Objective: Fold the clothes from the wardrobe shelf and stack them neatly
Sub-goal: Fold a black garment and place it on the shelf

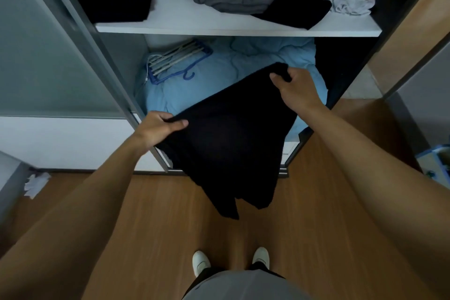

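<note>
black garment [229, 143] hangs between left hand [158, 129] and right hand [295, 87], both pinching it.

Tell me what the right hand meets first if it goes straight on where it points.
Likely the blue bedding, just past the black garment the right hand grips; depth unclear.
</note>
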Motion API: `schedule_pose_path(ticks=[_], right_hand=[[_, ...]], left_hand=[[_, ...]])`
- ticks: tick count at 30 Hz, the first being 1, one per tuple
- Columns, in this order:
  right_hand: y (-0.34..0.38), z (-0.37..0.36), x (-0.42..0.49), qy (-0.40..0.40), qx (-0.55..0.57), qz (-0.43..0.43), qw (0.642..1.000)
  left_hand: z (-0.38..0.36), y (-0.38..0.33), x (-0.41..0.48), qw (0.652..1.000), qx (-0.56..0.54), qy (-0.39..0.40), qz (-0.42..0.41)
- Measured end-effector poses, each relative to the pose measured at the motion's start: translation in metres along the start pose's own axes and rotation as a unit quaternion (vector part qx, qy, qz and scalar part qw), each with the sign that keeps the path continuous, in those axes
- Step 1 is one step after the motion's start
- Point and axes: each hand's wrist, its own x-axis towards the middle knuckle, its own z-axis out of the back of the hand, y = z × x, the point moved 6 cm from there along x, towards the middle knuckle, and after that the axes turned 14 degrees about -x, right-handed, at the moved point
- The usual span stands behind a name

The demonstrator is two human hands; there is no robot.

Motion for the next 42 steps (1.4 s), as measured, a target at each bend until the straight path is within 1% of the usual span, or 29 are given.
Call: schedule_pose_path(ticks=[2,4,6,8,11,12,13,14,15,16,17,18,19,20,21,22,23,24,25,28,31,33,35,37,38,39,40,41,42], right_hand=[[-0.017,-0.005,-0.001,0.013,-0.006,-0.026,1.0],[-0.028,-0.009,-0.002,0.016,0.004,-0.049,0.999],[-0.03,-0.01,-0.003,0.012,0.021,-0.053,0.998],[-0.029,-0.01,-0.002,0.004,0.038,-0.049,0.998],[-0.031,-0.013,0.003,-0.004,0.061,-0.056,0.997],[-0.03,-0.017,0.006,0.015,0.03,-0.052,0.998],[-0.028,-0.025,0.009,0.064,-0.044,-0.038,0.996],[-0.024,-0.036,0.008,0.14,-0.16,-0.02,0.977],[-0.021,-0.046,0.004,0.209,-0.278,-0.003,0.937],[-0.015,-0.052,-0.001,0.244,-0.354,0.013,0.903],[-0.008,-0.055,-0.004,0.244,-0.372,0.031,0.895],[0.001,-0.057,-0.007,0.224,-0.34,0.051,0.912],[0.011,-0.059,-0.014,0.207,-0.262,0.066,0.94],[0.023,-0.062,-0.025,0.225,-0.166,0.081,0.957],[0.031,-0.069,-0.039,0.278,-0.08,0.088,0.953],[0.035,-0.076,-0.054,0.346,-0.024,0.083,0.934],[0.037,-0.081,-0.067,0.393,-0.003,0.082,0.916],[0.036,-0.085,-0.072,0.401,-0.009,0.085,0.912],[0.033,-0.086,-0.072,0.378,-0.021,0.082,0.922],[0.015,-0.084,-0.062,0.269,-0.071,0.037,0.96],[0.002,-0.075,-0.057,0.186,-0.117,0.024,0.975],[0.001,-0.062,-0.054,0.141,-0.089,0.022,0.986],[0.011,-0.052,-0.053,0.119,-0.03,0.026,0.992],[0.03,-0.047,-0.053,0.11,0.002,0.044,0.993],[0.041,-0.047,-0.053,0.111,0.006,0.056,0.992],[0.05,-0.049,-0.053,0.113,0.004,0.067,0.991],[0.058,-0.052,-0.053,0.115,-0.006,0.077,0.99],[0.065,-0.055,-0.054,0.115,-0.021,0.084,0.99],[0.071,-0.059,-0.055,0.117,-0.038,0.088,0.988]], left_hand=[[0.016,-0.011,0.003,0.998,-0.025,-0.039,-0.031],[0.025,-0.022,0.005,0.997,-0.03,-0.053,-0.049],[0.034,-0.03,0.005,0.998,-0.002,-0.054,-0.044],[0.038,-0.033,0.004,0.999,0.024,-0.035,-0.016],[0.028,-0.031,-0.005,0.997,-0.004,0.036,0.061],[0.019,-0.033,-0.008,0.995,-0.019,0.056,0.079],[0.009,-0.038,-0.013,0.993,-0.033,0.071,0.084],[-0.003,-0.045,-0.016,0.992,-0.05,0.082,0.079],[-0.016,-0.053,-0.017,0.991,-0.069,0.09,0.067],[-0.03,-0.062,-0.018,0.99,-0.088,0.093,0.05],[-0.043,-0.071,-0.02,0.989,-0.105,0.092,0.038],[-0.053,-0.078,-0.021,0.988,-0.12,0.087,0.033],[-0.063,-0.083,-0.021,0.987,-0.135,0.078,0.033],[-0.07,-0.086,-0.022,0.985,-0.149,0.074,0.037],[-0.078,-0.089,-0.023,0.983,-0.161,0.078,0.04],[-0.083,-0.092,-0.024,0.981,-0.169,0.085,0.039],[-0.088,-0.096,-0.025,0.979,-0.178,0.092,0.036],[-0.091,-0.098,-0.026,0.977,-0.188,0.096,0.032],[-0.094,-0.102,-0.027,0.974,-0.202,0.101,0.03],[-0.095,-0.112,-0.028,0.962,-0.253,0.104,0.019],[-0.078,-0.114,-0.018,0.956,-0.287,0.059,0.006],[-0.06,-0.103,-0.014,0.957,-0.289,0.028,0.018],[-0.044,-0.08,-0.011,0.962,-0.266,0.007,0.061],[-0.035,-0.057,-0.011,0.982,-0.163,-0.012,0.093],[-0.032,-0.051,-0.012,0.992,-0.091,-0.025,0.078],[-0.032,-0.049,-0.014,0.998,-0.038,-0.037,0.041],[-0.035,-0.051,-0.019,0.999,-0.012,-0.032,-0.012],[-0.045,-0.057,-0.026,0.998,-0.016,0.01,-0.065],[-0.061,-0.064,-0.035,0.991,-0.014,0.079,-0.107]])
